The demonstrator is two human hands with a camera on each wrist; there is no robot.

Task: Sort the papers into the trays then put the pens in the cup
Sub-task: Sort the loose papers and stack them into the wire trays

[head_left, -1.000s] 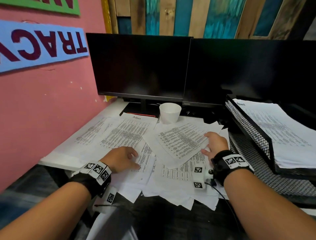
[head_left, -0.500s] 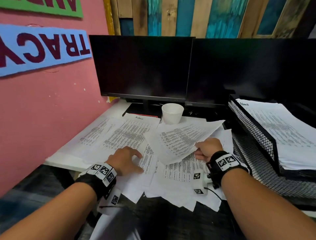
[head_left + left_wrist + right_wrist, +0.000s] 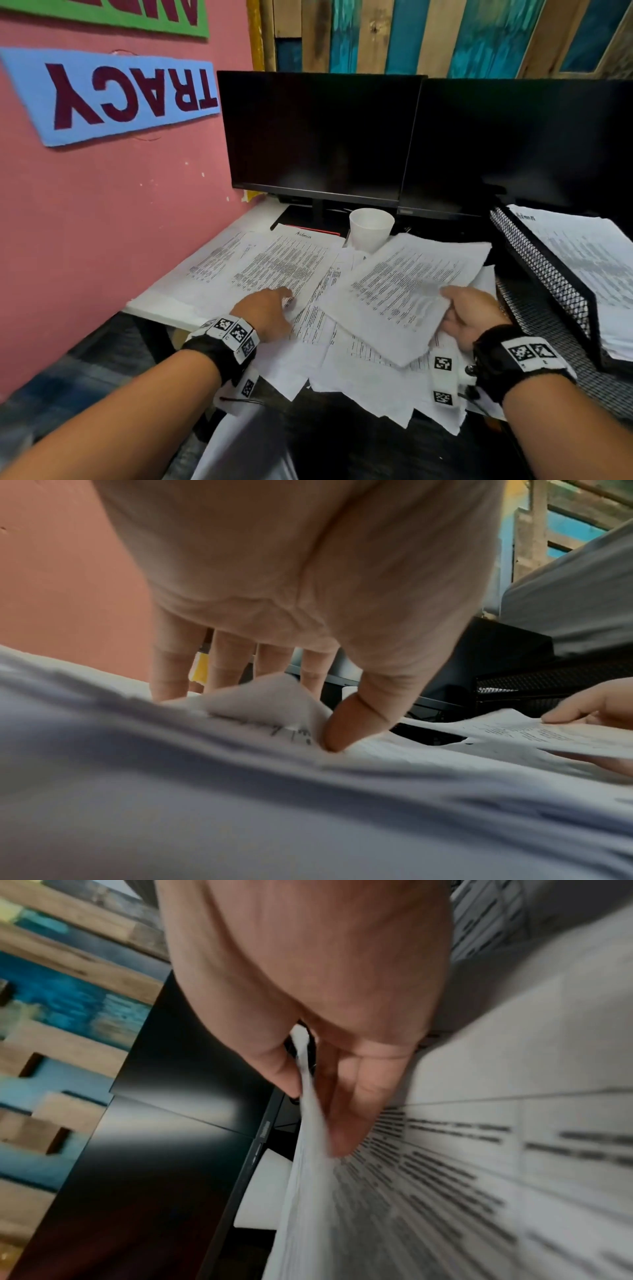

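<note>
Printed papers (image 3: 284, 270) lie spread and overlapping across the desk. My right hand (image 3: 469, 315) pinches one printed sheet (image 3: 404, 287) by its right edge and holds it raised above the pile; the right wrist view shows the sheet (image 3: 308, 1137) between thumb and fingers. My left hand (image 3: 270, 308) rests on the papers at the left, fingers down, thumb (image 3: 346, 729) pushing up a paper corner (image 3: 270, 699). A white cup (image 3: 370, 229) stands behind the papers. A black mesh tray (image 3: 548, 274) at the right holds a paper stack (image 3: 589, 260). No pens are visible.
Two dark monitors (image 3: 318, 137) stand at the back of the desk. A pink wall (image 3: 102, 205) with a blue name sign runs along the left. A lower mesh tray level (image 3: 555, 335) sits beneath the right stack.
My right hand went from lying flat on the sheet to pinching its edge and lifting it off the pile. My left hand slid slightly forward on the papers.
</note>
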